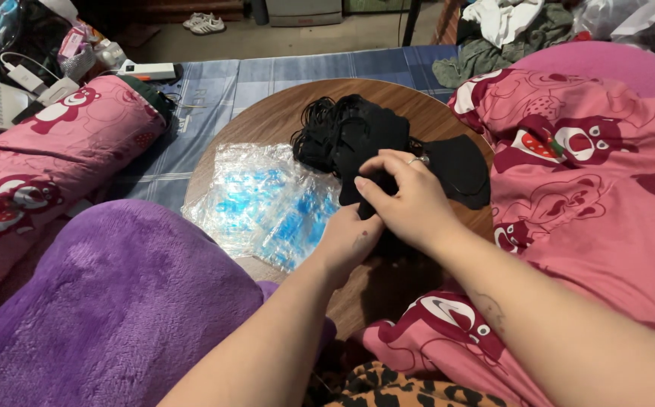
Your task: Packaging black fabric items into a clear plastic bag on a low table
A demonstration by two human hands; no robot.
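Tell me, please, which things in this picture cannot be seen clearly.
- Head view: left hand, its fingers hidden behind the right hand.
- Thin black fabric piece in both hands: shape covered by fingers.
- Round brown wooden table: near edge hidden by arms.
- Black fabric pile: count unclear.

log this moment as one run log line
left hand: under black mask | right hand: pinching it | black mask pile, clear packets on round wooden table

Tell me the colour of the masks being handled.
Black, all of them; the masks show best in the head view, heaped on the round wooden table.
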